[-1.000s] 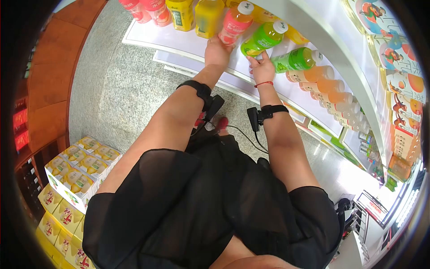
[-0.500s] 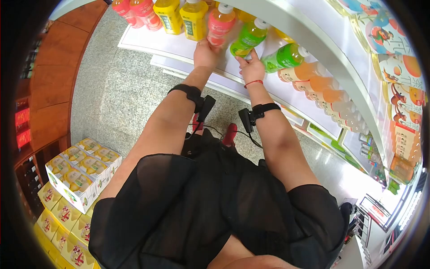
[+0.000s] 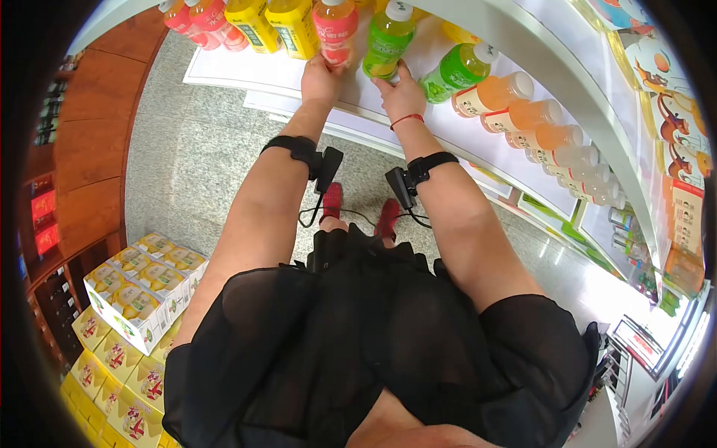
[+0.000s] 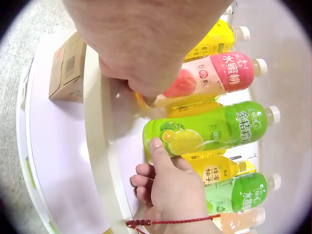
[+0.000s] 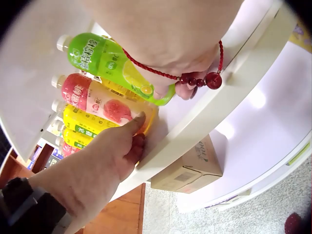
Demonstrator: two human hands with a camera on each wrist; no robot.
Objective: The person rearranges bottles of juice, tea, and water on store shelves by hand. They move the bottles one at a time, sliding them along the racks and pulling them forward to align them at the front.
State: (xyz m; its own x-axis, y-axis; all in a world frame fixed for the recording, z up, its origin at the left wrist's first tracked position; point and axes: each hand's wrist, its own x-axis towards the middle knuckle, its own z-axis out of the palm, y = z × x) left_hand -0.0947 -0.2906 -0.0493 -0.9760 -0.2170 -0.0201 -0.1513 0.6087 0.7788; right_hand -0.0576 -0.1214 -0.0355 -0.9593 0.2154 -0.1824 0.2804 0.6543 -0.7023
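In the head view my left hand (image 3: 321,82) grips the lower end of a bottle of pink-labelled peach drink (image 3: 334,30). Beside it, my right hand (image 3: 403,95), with a red cord bracelet at the wrist, holds the base of a green-labelled citrus drink bottle (image 3: 387,46). Both bottles stand side by side at the shelf's front edge. From the left wrist, the right thumb (image 4: 158,148) shows against the citrus label, other fingers curled below. The right wrist view shows the left thumb (image 5: 139,119) on the peach bottle's lower part.
Yellow bottles (image 3: 293,26) stand left of the peach drink. Another green bottle (image 3: 457,73) and a row of orange drinks (image 3: 497,93) stand to the right on the white shelf (image 3: 224,71). A cardboard box (image 5: 187,168) sits one level below. Stacked cartons (image 3: 142,280) are behind at left.
The head view has swung, so shelf, bottles and both hands appear further left, and the red shoes show more. Each hand stays at the base of its same bottle.
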